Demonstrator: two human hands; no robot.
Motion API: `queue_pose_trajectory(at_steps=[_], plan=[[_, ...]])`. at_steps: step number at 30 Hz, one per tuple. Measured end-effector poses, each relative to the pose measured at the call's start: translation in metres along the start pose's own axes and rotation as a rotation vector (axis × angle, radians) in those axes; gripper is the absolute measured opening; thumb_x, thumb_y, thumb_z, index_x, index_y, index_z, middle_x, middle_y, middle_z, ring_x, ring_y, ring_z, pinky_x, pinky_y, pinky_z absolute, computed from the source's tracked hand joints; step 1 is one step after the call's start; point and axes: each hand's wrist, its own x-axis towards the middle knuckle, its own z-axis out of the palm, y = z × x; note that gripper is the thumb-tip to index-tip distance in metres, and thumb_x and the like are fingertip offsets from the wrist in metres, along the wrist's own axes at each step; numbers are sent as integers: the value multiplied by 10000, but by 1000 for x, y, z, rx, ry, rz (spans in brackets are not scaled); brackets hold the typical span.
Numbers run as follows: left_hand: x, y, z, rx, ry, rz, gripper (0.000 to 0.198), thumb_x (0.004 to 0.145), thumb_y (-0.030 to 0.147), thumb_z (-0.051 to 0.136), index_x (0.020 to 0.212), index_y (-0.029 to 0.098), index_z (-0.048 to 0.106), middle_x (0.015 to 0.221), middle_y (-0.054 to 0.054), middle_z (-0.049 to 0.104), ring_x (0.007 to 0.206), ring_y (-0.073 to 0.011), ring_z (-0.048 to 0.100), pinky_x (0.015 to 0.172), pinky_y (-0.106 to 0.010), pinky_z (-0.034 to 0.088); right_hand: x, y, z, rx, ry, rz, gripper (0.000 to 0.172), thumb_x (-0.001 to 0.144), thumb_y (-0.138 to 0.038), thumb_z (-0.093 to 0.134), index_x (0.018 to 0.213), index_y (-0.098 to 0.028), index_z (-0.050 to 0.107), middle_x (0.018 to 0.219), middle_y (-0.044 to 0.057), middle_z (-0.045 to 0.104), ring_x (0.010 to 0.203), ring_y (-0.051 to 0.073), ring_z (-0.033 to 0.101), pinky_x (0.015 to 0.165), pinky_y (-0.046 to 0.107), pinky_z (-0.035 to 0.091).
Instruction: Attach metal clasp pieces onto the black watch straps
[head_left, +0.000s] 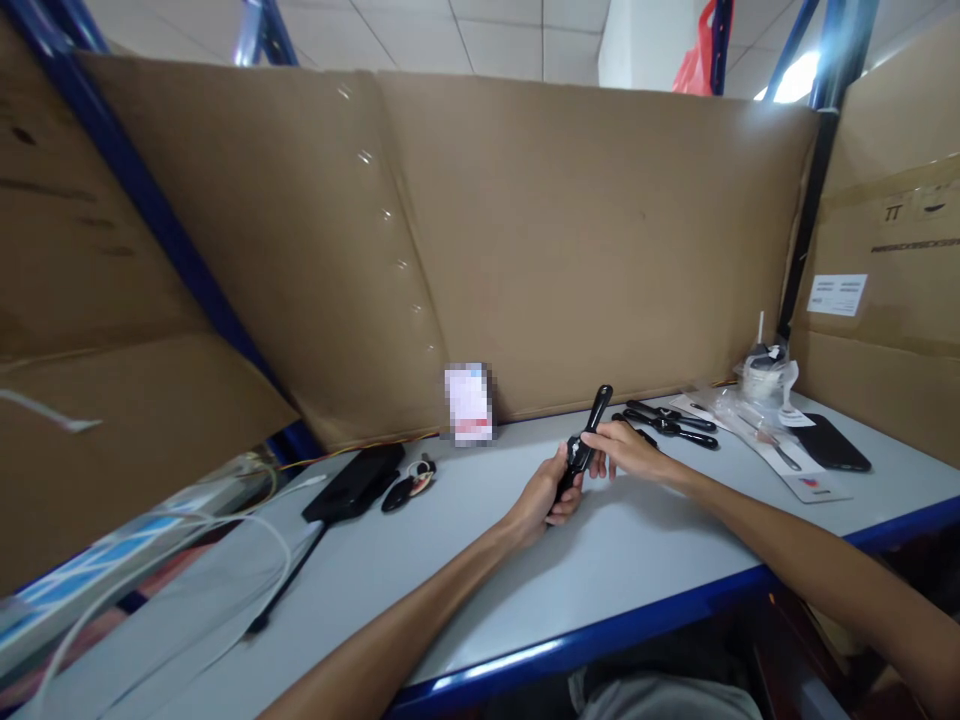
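A long, glossy black tool (598, 408) with a slim rounded end and a wider middle is held tilted above the table. My left hand (541, 492) is closed around its lower part. At the wider middle, the fingers of my right hand (621, 450) are pinched against the tool. Light marks or small metal parts show there, too small to make out. Just beyond my right hand lie several similar black tools (679, 428), partly hidden by that hand.
At right are a black phone (836, 443), clear plastic packaging (780, 440) and a lidded cup (763, 375). At left lie keys (411, 485), a black box (358, 482), white cables (285, 560) and a power strip (97, 570). A blurred-out upright item (469, 404) leans against the cardboard wall (585, 240).
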Motion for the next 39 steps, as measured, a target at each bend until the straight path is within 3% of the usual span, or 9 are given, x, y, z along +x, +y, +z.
queue_pose_trajectory(at_steps=[22,30,39], plan=[[-1,0,-1,42,12,5,640,815,817,394,703,188,439,526,93,285,400,-29,159,354,-162,95,-3,2,8,-82,85,-11,474,946,-555,443,680,-172,527,533,7,587,443,101,541,393,189,412],[2,3,3,111,-33,194,540,838,717,480,849,178,506,554,72,390,395,-54,267,336,-170,183,2,6,2,-15,158,5,499,880,-637,492,725,-166,549,570,22,619,444,120,553,392,220,431],[5,-6,-1,239,-21,268,479,852,689,497,842,212,465,472,109,360,311,-60,264,297,-175,191,0,2,1,114,29,99,515,860,-653,552,765,-148,580,625,42,658,491,110,573,421,199,442]])
